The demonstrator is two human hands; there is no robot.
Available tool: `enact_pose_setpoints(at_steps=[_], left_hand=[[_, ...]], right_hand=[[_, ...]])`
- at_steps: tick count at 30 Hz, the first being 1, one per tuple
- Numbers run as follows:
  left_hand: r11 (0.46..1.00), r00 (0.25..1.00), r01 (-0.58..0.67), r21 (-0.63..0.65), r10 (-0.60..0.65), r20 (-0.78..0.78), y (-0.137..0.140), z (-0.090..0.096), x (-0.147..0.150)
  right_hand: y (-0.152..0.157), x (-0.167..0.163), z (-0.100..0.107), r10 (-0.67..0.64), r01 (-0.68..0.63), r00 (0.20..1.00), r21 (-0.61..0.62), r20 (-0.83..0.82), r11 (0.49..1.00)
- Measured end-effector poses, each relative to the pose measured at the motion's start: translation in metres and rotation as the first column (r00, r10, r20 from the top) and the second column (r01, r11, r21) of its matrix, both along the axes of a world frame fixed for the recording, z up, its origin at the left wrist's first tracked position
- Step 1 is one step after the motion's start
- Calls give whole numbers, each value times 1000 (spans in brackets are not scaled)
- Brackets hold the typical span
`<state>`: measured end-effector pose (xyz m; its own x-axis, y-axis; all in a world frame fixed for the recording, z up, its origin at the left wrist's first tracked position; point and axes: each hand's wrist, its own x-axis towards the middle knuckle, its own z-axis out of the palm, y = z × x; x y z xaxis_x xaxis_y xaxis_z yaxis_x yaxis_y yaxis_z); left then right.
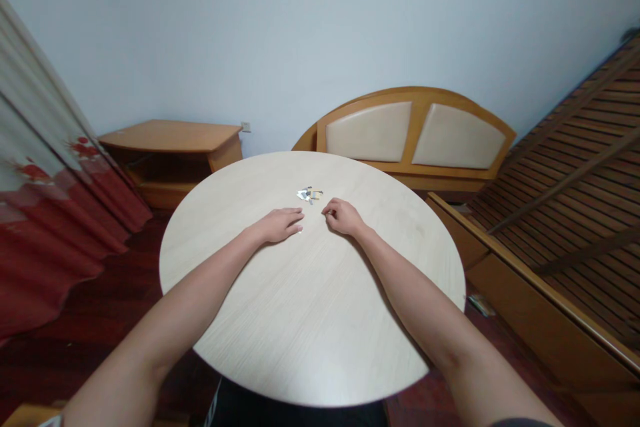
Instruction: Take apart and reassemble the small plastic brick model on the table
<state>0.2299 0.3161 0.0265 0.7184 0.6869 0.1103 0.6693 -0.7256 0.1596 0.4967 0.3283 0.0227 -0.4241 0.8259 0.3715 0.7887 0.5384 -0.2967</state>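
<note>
My left hand point(283, 224) lies palm down on the pale round table point(280, 320), its fingers stretched out and slightly apart. By its thumb tip shows a tiny white spot point(301, 231), too small to name. My right hand point(343, 216) rests on the tabletop with thumb and fingers pinched together. Whatever is between those fingertips, if anything, is too small to make out. Just beyond both hands lies a small, flat-looking object point(310, 195) with shiny white, grey and yellow parts; its kind cannot be told. Neither hand touches it.
A wooden cabinet point(175, 133) stands behind the table at the left, beside a red and white curtain point(55, 213). A padded headboard point(370, 133) leans at the wall. To the right are a wooden bed frame point(540, 287) and a slatted panel point(575, 167).
</note>
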Motion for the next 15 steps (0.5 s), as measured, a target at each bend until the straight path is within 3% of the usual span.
enact_pose_setpoints(at_steps=[11, 15], left_hand=[[1000, 981, 8, 28, -14, 193, 7, -1, 0], [1000, 967, 7, 3, -8, 256, 7, -1, 0]], right_hand=[[9, -6, -7, 0, 2, 1000, 69, -21, 998], [18, -5, -15, 16, -16, 1000, -5, 5, 1000]])
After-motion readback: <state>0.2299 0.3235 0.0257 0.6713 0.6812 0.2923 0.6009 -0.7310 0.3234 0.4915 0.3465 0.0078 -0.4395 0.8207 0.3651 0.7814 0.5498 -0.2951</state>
